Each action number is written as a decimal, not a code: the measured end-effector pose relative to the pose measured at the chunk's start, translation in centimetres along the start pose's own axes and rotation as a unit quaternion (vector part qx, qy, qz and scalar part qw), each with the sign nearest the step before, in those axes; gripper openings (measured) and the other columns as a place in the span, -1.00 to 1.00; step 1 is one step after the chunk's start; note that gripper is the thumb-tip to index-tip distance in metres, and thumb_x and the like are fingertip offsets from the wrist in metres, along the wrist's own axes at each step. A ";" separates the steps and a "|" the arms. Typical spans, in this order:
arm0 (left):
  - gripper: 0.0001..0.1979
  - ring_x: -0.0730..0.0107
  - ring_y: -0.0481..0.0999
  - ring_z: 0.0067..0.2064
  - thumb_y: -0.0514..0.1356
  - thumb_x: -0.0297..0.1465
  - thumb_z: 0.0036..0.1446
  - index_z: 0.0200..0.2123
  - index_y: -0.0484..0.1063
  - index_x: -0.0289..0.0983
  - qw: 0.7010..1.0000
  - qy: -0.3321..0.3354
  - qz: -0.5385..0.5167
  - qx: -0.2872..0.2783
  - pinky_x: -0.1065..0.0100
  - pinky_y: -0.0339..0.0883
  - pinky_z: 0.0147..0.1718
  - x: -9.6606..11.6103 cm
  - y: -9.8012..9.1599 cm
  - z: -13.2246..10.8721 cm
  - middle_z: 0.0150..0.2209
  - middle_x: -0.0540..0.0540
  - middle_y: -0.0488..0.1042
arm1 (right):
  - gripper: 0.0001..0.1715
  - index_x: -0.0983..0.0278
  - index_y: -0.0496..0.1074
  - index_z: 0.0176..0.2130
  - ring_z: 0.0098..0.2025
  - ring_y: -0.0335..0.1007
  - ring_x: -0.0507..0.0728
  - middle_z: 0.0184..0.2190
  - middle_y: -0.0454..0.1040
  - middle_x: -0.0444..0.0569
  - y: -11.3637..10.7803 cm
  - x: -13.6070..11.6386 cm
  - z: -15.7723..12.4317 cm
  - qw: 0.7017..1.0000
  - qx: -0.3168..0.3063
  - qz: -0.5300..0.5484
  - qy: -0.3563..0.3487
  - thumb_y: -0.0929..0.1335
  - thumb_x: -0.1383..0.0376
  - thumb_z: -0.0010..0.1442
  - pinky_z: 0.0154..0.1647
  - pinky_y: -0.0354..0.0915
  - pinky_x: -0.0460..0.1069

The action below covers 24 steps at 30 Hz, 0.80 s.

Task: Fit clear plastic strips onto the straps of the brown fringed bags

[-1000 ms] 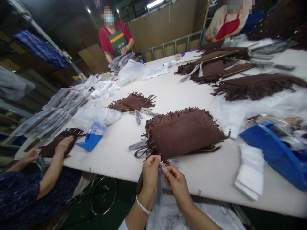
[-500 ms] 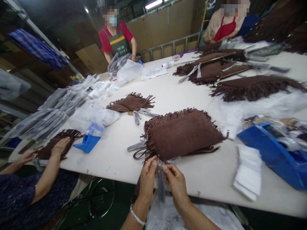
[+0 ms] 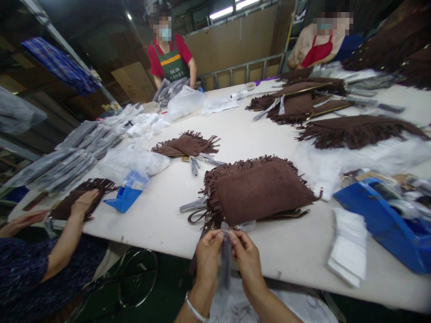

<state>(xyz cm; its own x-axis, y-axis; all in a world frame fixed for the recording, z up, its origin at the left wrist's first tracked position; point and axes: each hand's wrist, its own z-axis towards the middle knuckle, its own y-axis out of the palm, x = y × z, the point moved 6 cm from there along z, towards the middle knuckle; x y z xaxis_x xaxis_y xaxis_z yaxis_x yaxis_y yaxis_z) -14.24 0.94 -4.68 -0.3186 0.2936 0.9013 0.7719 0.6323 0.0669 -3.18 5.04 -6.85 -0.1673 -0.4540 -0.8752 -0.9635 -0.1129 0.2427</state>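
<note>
A dark strap in a clear plastic sleeve hangs down over the table's front edge, pinched near its top by both hands. My left hand closes thumb and fingers on its left side. On its right side my right hand pinches the same sleeve. Just beyond my fingertips lies a brown fringed suede bag, its fringe toward the left and back. A looped strap and another wrapped strap stick out at its left. Where the held strap joins the bag cannot be made out clearly.
A blue tape dispenser and a stack of white paper slips are at right. More fringed bags lie behind. Left, a co-worker's hand rests on a bag, near a small blue dispenser. Wrapped bundles pile up beyond.
Both hands stay pinched on the sleeve and have moved slightly closer together and down from the bag's edge. The whole view has shifted a little.
</note>
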 end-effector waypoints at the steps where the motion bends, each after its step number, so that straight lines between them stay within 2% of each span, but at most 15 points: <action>1: -0.71 0.35 0.48 -0.35 0.29 -0.23 0.00 -0.31 0.52 -0.34 1.000 0.005 0.006 0.003 0.40 0.32 -0.36 0.0 0.0 0.1 -0.33 -0.16 0.56 | -0.56 0.28 0.46 -0.26 -0.57 0.15 0.01 -0.58 0.35 -0.18 -0.2 0.0 -0.2 1.000 -0.003 -0.013 -0.005 0.40 -0.02 0.05 -0.59 0.10 -0.12; 5: -0.74 0.37 0.47 -0.38 0.28 -0.25 0.00 -0.30 0.50 -0.34 1.000 0.013 0.018 0.013 0.39 0.31 -0.37 0.1 0.1 0.4 -0.36 -0.14 0.55 | -0.47 0.27 0.42 -0.15 -0.52 0.29 0.06 -0.39 0.50 -0.06 -1.1 1.1 -1.0 0.998 -0.010 -0.056 -0.006 0.44 -0.01 -0.01 -0.55 0.20 -0.09; 7: -0.75 0.36 0.47 -0.37 0.28 -0.27 -0.01 -0.31 0.50 -0.34 0.999 0.023 0.027 0.019 0.39 0.30 -0.36 0.4 0.2 0.6 -0.37 -0.14 0.55 | -0.48 0.27 0.41 -0.16 -0.51 0.31 0.06 -0.35 0.50 -0.04 -1.1 2.2 -1.2 0.998 -0.037 -0.056 0.014 0.44 -0.01 -0.01 -0.55 0.22 -0.09; 10: -0.76 0.38 0.45 -0.38 0.27 -0.29 -0.01 -0.31 0.49 -0.33 0.998 0.044 0.043 0.027 0.40 0.28 -0.37 0.7 0.2 0.8 -0.39 -0.13 0.54 | -0.56 0.27 0.42 -0.24 -0.56 0.27 0.03 -0.47 0.44 -0.11 -0.5 3.2 -1.5 0.993 -0.098 -0.048 0.038 0.39 -0.02 0.05 -0.58 0.16 -0.10; 15: -0.82 0.42 0.42 -0.41 0.23 -0.30 0.02 -0.37 0.46 -0.30 0.993 0.078 0.083 0.041 0.43 0.25 -0.40 0.6 -0.8 1.0 -0.46 -0.05 0.49 | -0.63 0.26 0.35 -0.42 -0.62 0.15 -0.01 -0.68 0.25 -0.24 0.3 2.4 -1.6 0.985 -0.138 -0.105 -0.004 0.32 0.01 0.16 -0.58 0.06 -0.12; 19: -0.83 0.44 0.37 -0.47 0.23 -0.29 0.00 -0.42 0.44 -0.29 0.989 0.092 0.091 0.071 0.45 0.21 -0.47 0.5 -1.6 1.1 -0.50 -0.01 0.43 | -0.62 0.24 0.30 -0.45 -0.64 0.12 -0.01 -0.71 0.22 -0.25 0.8 1.6 -1.5 0.978 -0.154 -0.141 -0.027 0.28 0.02 0.21 -0.59 0.02 -0.12; 24: -0.83 0.44 0.36 -0.46 0.20 -0.28 0.04 -0.39 0.42 -0.28 0.987 0.097 0.090 0.090 0.45 0.22 -0.47 0.7 -1.2 1.0 -0.48 -0.01 0.43 | -0.61 0.24 0.28 -0.45 -0.62 0.13 -0.01 -0.67 0.22 -0.24 1.0 0.7 -1.3 0.974 -0.156 -0.157 -0.045 0.25 0.01 0.23 -0.59 0.01 -0.13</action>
<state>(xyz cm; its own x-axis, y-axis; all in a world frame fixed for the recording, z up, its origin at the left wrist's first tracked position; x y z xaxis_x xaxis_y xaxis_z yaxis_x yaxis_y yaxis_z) -15.94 1.04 -4.55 -0.0611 0.2811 0.9577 0.6908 0.7045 -0.1627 -4.00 3.44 -6.66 0.0932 -0.2754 -0.9568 -0.8621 -0.5031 0.0608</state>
